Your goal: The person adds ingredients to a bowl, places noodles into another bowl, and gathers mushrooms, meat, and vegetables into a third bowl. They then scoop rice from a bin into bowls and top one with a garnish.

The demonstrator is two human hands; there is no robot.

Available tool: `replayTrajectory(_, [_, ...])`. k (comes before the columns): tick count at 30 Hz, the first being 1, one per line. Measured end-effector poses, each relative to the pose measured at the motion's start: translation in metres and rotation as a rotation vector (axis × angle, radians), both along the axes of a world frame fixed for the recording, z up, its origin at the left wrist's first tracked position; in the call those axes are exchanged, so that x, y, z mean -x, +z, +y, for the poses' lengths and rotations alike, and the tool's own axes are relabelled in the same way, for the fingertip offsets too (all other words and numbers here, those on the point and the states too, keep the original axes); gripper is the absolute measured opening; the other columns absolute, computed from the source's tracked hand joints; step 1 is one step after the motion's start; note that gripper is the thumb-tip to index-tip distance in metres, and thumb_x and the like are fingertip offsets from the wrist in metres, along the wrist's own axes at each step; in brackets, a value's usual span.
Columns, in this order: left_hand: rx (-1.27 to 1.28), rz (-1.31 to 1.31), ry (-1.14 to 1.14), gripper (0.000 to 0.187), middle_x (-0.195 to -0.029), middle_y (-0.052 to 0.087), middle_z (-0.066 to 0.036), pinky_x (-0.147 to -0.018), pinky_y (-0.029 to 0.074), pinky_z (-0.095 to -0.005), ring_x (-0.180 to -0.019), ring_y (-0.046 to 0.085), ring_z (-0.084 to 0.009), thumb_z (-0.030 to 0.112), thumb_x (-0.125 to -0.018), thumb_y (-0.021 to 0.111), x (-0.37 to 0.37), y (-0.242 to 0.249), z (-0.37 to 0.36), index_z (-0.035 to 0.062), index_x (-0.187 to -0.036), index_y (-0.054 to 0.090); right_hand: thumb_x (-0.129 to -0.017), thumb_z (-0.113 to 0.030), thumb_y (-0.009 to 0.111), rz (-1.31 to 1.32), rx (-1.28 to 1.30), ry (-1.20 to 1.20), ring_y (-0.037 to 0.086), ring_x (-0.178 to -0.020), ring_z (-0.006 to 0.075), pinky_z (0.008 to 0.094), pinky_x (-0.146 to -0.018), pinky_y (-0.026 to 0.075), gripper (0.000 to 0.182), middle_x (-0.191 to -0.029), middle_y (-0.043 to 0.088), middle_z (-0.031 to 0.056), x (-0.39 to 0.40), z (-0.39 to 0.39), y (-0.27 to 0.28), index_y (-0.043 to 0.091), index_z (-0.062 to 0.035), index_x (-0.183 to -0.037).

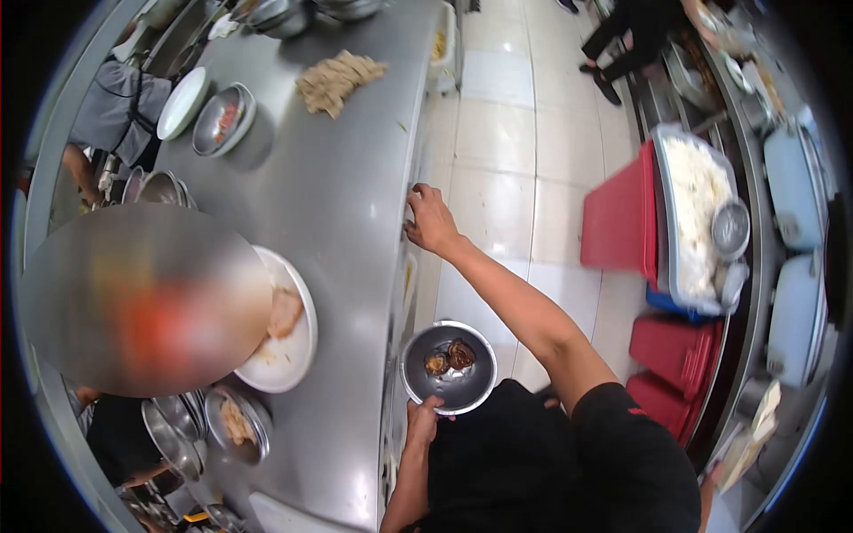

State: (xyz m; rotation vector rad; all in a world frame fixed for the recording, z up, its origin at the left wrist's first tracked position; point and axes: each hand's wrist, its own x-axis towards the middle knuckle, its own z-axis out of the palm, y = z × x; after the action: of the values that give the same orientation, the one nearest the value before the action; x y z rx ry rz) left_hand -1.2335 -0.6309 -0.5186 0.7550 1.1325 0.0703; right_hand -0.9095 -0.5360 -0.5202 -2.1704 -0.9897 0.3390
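My left hand [424,420] grips the rim of a small metal bowl [450,393], thumb over the edge, close in front of my black shirt. Two dark brown, glossy food pieces [450,357] lie in the bottom of the bowl. My right arm is stretched forward, and my right hand [431,218] is at the long edge of the steel table [346,204]. Its fingers are bent and spread apart, overlapping the edge in this view, with nothing visible between them.
On the table are a tan crumpled cloth [339,82], a white plate [300,342] with pale food, and bowls [218,120]. A blurred oval hides part of the left side. To the right, a bin of white food [697,209] stands beside a tiled aisle [498,178]. Other people are nearby.
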Motion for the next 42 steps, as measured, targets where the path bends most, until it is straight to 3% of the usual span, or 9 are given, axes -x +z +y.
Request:
replayTrajectory(10, [-0.055, 0.150, -0.113, 0.027, -0.074, 0.061, -0.015, -0.049, 0.045, -0.0304, -0.054, 0.059, -0.0217, 0.007, -0.072, 0.052, -0.168, -0.021, 0.063, -0.0091, -0.094, 0.053, -0.070, -0.011, 0.065, -0.265, 0.230, 0.417, 0.049, -0.104, 0.0329, 0.0372, -0.086, 0.044, 0.042, -0.109, 0.050, 0.0216, -0.151, 0.154, -0.089, 0.052, -0.0013, -0.109])
replayTrajectory(14, [-0.022, 0.220, 0.028, 0.024, -0.071, 0.062, -0.013, -0.047, 0.039, -0.0275, -0.054, 0.059, -0.0193, 0.009, -0.073, 0.052, -0.220, -0.048, 0.067, -0.0063, -0.091, 0.056, -0.069, -0.011, 0.065, -0.177, 0.199, 0.498, 0.050, -0.102, 0.0333, 0.0368, -0.084, 0.045, 0.041, -0.107, 0.051, 0.0216, -0.168, 0.176, -0.114, 0.053, -0.0014, -0.107])
replayTrajectory(18, [0.060, 0.118, 0.299, 0.021, -0.074, 0.061, -0.018, -0.051, 0.050, -0.0360, -0.054, 0.059, -0.0271, 0.004, -0.073, 0.051, -0.273, -0.059, 0.074, -0.0087, -0.090, 0.055, -0.069, -0.010, 0.066, -0.043, 0.168, 0.549, 0.052, -0.099, 0.0337, 0.0364, -0.082, 0.046, 0.039, -0.105, 0.052, 0.0217, -0.178, 0.170, -0.115, 0.055, -0.0015, -0.106])
replayTrajectory(25, [0.021, 0.118, 0.442, 0.022, -0.077, 0.061, -0.020, -0.050, 0.051, -0.0394, -0.060, 0.061, -0.0306, 0.003, -0.075, 0.049, -0.316, -0.066, 0.084, -0.0109, -0.091, 0.055, -0.068, -0.010, 0.066, 0.399, 0.041, 0.523, 0.054, -0.095, 0.0344, 0.0357, -0.078, 0.048, 0.037, -0.102, 0.053, 0.0217, -0.193, 0.150, -0.106, 0.057, -0.0016, -0.103])
replayTrajectory(33, [0.088, 0.095, 0.376, 0.031, -0.083, 0.060, -0.018, -0.052, 0.054, -0.0369, -0.066, 0.061, -0.0289, 0.007, -0.072, 0.052, -0.328, -0.093, 0.085, -0.0113, -0.096, 0.053, -0.066, -0.009, 0.067, 1.335, -0.181, 0.264, 0.057, -0.090, 0.0352, 0.0349, -0.073, 0.049, 0.034, -0.099, 0.055, 0.0218, -0.217, 0.132, -0.081, 0.060, -0.0018, -0.099])
replayTrajectory(35, [0.076, 0.112, 0.402, 0.031, -0.085, 0.060, -0.018, -0.052, 0.054, -0.0371, -0.068, 0.061, -0.0288, 0.008, -0.072, 0.053, -0.330, -0.097, 0.082, -0.0111, -0.096, 0.053, -0.066, -0.009, 0.067, 1.132, -0.261, 0.272, 0.058, -0.088, 0.0354, 0.0347, -0.072, 0.050, 0.033, -0.098, 0.055, 0.0218, -0.213, 0.113, -0.062, 0.061, -0.0019, -0.098])
replayTrajectory(37, [0.085, 0.053, 0.385, 0.032, -0.092, 0.060, -0.018, -0.052, 0.055, -0.0376, -0.074, 0.061, -0.0285, 0.007, -0.071, 0.054, -0.332, -0.092, 0.086, -0.0105, -0.098, 0.054, -0.063, -0.006, 0.068, 0.322, -0.222, 0.395, 0.058, -0.087, 0.0375, 0.0368, -0.070, 0.051, 0.032, -0.099, 0.055, 0.0221, -0.203, 0.074, -0.034, 0.063, -0.0019, -0.095])
replayTrajectory(40, [0.041, 0.021, 0.378, 0.032, -0.092, 0.060, -0.017, -0.051, 0.055, -0.0387, -0.074, 0.062, -0.0292, 0.006, -0.072, 0.053, -0.331, -0.088, 0.082, -0.0093, -0.099, 0.054, -0.056, -0.005, 0.069, 0.242, -0.260, 0.348, 0.058, -0.088, 0.0385, 0.0381, -0.071, 0.049, 0.032, -0.101, 0.054, 0.0229, -0.169, 0.000, -0.041, 0.064, -0.0018, -0.087])
replayTrajectory(42, [0.079, 0.047, 0.425, 0.028, -0.088, 0.060, -0.014, -0.052, 0.054, -0.0361, -0.072, 0.061, -0.0254, 0.006, -0.073, 0.053, -0.331, -0.085, 0.077, -0.0065, -0.098, 0.056, -0.056, -0.005, 0.069, 0.196, 0.128, 0.365, 0.056, -0.090, 0.0385, 0.0428, -0.073, 0.050, 0.037, -0.102, 0.051, 0.0197, -0.148, -0.027, -0.053, 0.065, -0.0067, -0.093])
